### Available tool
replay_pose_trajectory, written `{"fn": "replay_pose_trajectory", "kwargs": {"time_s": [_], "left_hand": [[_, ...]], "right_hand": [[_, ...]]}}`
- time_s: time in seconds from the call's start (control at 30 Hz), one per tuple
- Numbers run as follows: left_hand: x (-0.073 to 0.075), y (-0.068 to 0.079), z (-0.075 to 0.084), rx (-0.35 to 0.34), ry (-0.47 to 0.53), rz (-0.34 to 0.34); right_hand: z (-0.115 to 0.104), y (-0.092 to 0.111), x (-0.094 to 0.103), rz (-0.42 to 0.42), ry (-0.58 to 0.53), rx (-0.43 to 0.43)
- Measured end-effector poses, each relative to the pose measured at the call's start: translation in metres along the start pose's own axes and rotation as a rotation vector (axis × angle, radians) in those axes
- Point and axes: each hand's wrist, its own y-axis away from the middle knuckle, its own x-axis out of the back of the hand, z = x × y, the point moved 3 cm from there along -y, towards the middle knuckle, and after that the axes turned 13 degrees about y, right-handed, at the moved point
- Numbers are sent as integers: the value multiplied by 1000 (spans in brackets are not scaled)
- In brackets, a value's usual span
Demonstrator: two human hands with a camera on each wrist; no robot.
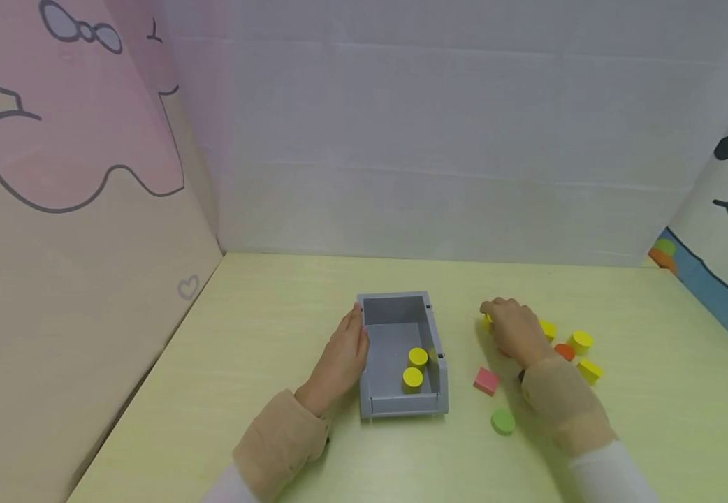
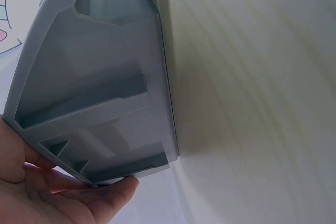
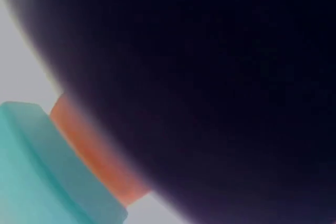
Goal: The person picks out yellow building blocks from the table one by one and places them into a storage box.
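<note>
Bracing left, pinching right.
My straight-fingered left hand [image 1: 339, 356] is steadying the gray bin [image 1: 404, 404]; my right hand [image 1: 515, 330] is pinching a yellow block [image 1: 486, 323], best gripped squarely.

Wide tan wrist cuffs [image 1: 282, 436]; white sleeves [image 1: 612, 475].

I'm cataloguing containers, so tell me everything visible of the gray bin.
The gray bin looks plastic: rectangular, open-topped, its near wall low, its outer left side bearing ledges. It stands upright on the pale table, lengthwise away from the viewer. Two yellow cylinders stand inside, toward the right. The left hand touches its left side.
</note>
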Motion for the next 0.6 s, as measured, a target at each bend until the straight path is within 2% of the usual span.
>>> {"fn": "replay_pose_trajectory", "kwargs": {"time_s": [0.6], "left_hand": [[-1, 0, 0, 17, 6, 2]], "right_hand": [[1, 0, -1, 24, 4, 2]]}}
